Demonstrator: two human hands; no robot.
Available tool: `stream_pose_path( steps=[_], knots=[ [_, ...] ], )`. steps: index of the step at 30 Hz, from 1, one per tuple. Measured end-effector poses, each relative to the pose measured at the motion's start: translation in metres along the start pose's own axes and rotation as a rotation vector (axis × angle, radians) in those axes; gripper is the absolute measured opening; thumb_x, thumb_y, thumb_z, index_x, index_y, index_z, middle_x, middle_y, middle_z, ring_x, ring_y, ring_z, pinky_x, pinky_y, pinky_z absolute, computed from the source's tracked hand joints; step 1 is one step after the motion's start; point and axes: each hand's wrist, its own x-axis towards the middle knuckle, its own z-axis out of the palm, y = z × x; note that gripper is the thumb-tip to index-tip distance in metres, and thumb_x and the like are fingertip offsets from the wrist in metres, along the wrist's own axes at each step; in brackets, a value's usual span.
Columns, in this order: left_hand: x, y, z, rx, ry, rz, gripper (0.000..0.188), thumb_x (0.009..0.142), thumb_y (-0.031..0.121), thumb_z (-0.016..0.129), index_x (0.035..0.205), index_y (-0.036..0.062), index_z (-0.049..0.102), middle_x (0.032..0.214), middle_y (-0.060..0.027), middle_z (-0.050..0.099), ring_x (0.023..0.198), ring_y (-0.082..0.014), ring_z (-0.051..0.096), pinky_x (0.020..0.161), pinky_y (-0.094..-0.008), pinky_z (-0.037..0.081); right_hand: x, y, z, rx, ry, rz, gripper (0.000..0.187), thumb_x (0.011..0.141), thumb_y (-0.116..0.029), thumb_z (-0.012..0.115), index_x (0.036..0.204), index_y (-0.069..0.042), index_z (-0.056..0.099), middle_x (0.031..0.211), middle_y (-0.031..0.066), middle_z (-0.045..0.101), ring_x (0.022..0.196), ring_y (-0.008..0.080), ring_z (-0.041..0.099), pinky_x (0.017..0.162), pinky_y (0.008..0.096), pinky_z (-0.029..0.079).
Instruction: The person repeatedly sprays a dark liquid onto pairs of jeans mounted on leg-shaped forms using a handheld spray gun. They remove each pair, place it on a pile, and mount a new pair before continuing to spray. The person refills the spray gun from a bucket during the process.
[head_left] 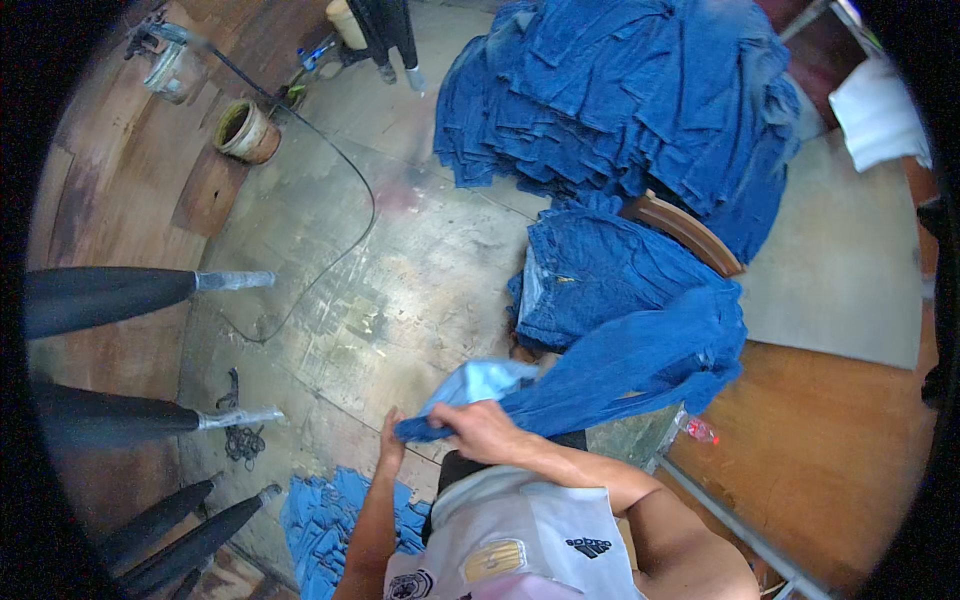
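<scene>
A pair of blue denim jeans (640, 340) lies stretched out in front of me, its waist end on a seat beside a curved brown chair back (690, 232). One leg runs toward me, and the paler inner side of the cloth shows near its end. My right hand (480, 430) is closed around that leg end. At the hem's left tip, my left hand (394, 436) pinches the cloth, its fingers partly hidden. Behind the chair rises a large heap of similar blue denim garments (620, 95).
Black leg-shaped forms (110, 300) with plastic-wrapped ends jut in from the left. A dark cable (372, 190) crosses the stained floor toward a bucket (246, 134). Lighter blue garments (330, 525) lie by my left forearm. Right of me are a metal rail (735, 530) and a bottle (698, 429).
</scene>
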Motion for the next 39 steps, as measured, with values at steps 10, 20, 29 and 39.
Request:
stream_pose_path(
  steps=[10, 20, 29, 39],
  knots=[
    [-0.076, 0.087, -0.162, -0.006, -0.519, -0.251, 0.037, 0.097, 0.029, 0.069, 0.122, 0.0021, 0.070, 0.107, -0.0045, 0.072, 0.098, -0.0168, 0.065, 0.086, -0.0337, 0.052, 0.015, -0.208, 0.054, 0.317, 0.129, -0.631, 0.028, 0.078, -0.001, 0.068, 0.101, -0.007, 0.054, 0.085, 0.0142, 0.065, 0.080, 0.0402, 0.065, 0.066, 0.0460, 0.050],
    [-0.137, 0.098, -0.198, 0.245, -0.025, -0.104, 0.049, 0.076, 0.040, 0.089, 0.104, 0.0020, 0.077, 0.091, -0.0014, 0.072, 0.081, -0.0130, 0.063, 0.075, -0.0310, 0.050, 0.024, -0.085, 0.055, 0.030, -0.129, -0.063, 0.042, 0.074, 0.005, 0.060, 0.114, -0.002, 0.068, 0.109, 0.0155, 0.073, 0.107, 0.0302, 0.070, 0.096, 0.0407, 0.054],
    [-0.105, 0.025, -0.135, 0.477, 0.248, -0.040, 0.041, 0.089, 0.043, 0.062, 0.093, 0.0037, 0.073, 0.078, -0.0188, 0.072, 0.074, -0.0312, 0.071, 0.073, -0.0428, 0.055, 0.159, -0.005, 0.011, -0.005, -0.759, 0.455, 0.078, 0.089, -0.061, 0.061, 0.141, -0.003, 0.058, 0.147, 0.0179, 0.055, 0.138, 0.0305, 0.049, 0.116, 0.0385, 0.035],
    [-0.012, 0.080, -0.143, 0.694, 0.240, -0.214, 0.063, 0.095, 0.067, 0.047, 0.110, 0.0124, 0.073, 0.109, -0.0185, 0.073, 0.106, -0.0385, 0.069, 0.094, -0.0485, 0.052, 0.323, 0.066, 0.068, -1.308, -0.794, 0.339, 0.048, 0.088, -0.032, 0.064, 0.127, -0.005, 0.067, 0.135, 0.0204, 0.064, 0.123, 0.0388, 0.062, 0.099, 0.0500, 0.051]
  ],
)
